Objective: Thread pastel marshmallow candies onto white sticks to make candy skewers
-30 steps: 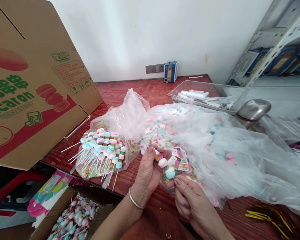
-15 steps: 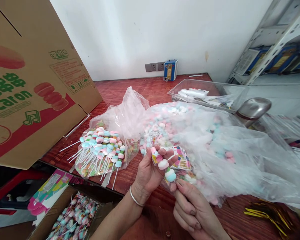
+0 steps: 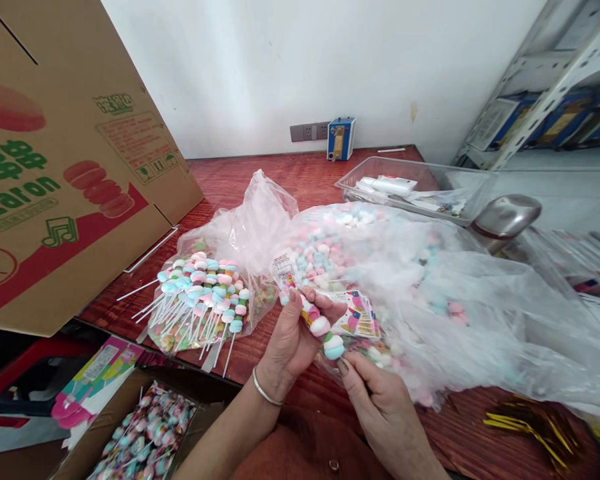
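Note:
A marshmallow candy skewer (image 3: 333, 347) in pink, white and blue lies between my hands, its top end in a clear printed wrapper (image 3: 283, 268). My left hand (image 3: 291, 343) is closed around the upper, wrapped part. With thumb and fingertips, my right hand (image 3: 383, 397) pinches the lower end just below the blue marshmallow; the stick there is hidden by the fingers. Behind my left fingers a stack of colourful printed wrappers (image 3: 363, 317) rests on a bag of loose marshmallows (image 3: 325, 257).
Several finished skewers (image 3: 205, 287) lie on a clear bag of gummies to the left. A large cardboard box (image 3: 80, 167) stands beyond them. Below, an open carton (image 3: 180, 447) contains wrapped skewers. A clear plastic tray (image 3: 460, 207) and gold twist ties (image 3: 535, 427) are at the right.
Both hands have shifted slightly left with the skewer. The wrapper's printed end has swung left, and my right fingers have closed in under the blue marshmallow.

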Demonstrator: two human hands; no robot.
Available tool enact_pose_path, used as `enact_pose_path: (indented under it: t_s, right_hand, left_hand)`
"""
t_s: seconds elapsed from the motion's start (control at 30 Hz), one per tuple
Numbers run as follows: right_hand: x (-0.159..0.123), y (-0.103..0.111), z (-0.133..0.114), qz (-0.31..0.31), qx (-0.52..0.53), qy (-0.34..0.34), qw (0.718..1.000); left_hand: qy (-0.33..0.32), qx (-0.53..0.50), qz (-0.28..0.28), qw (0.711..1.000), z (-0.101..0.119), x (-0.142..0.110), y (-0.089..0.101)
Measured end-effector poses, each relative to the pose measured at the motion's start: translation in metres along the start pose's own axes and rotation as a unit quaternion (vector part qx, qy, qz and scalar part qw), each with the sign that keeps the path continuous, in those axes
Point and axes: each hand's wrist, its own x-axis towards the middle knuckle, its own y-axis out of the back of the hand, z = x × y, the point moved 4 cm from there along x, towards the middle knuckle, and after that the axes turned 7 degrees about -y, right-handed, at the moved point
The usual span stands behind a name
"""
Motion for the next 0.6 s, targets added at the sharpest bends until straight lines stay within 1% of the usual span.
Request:
enact_pose_path:
  t_s: [0.07,0.17,0.23,0.3,0.37,0.43,0.53,0.6]
  right_hand:
    - [0.000,0.000,-0.002,0.022,-0.027,0.019,0.999]
    - [-0.002,-0.002,-0.003,0.064,-0.086,0.062,0.992]
    - [-0.003,-0.003,-0.002,0.083,-0.108,0.076,0.988]
    - [-0.005,-0.003,0.001,0.091,-0.117,0.080,0.986]
    - [-0.006,-0.004,0.002,0.081,-0.114,0.075,0.987]
    - [-0.005,-0.003,0.003,0.062,-0.093,0.058,0.992]
    - [-0.002,-0.003,0.003,0.029,-0.034,0.016,0.999]
    - [-0.001,-0.003,0.003,0.015,-0.005,-0.009,1.000]
  left_hand:
    - [-0.009,0.010,0.011,1.000,-0.004,-0.003,-0.003]
    - [-0.015,0.042,0.012,0.999,-0.015,-0.011,-0.009]
    - [-0.001,0.063,0.009,0.998,-0.021,-0.014,-0.009]
    - [0.010,0.066,0.023,0.997,-0.023,-0.012,-0.006]
    - [0.004,0.048,0.052,0.997,-0.018,-0.006,0.000]
    - [-0.005,0.016,0.068,0.998,-0.011,0.001,0.003]
    - [-0.005,-0.020,0.058,0.998,-0.001,0.007,0.001]
    - [-0.005,-0.018,0.049,0.999,0.000,0.005,-0.003]
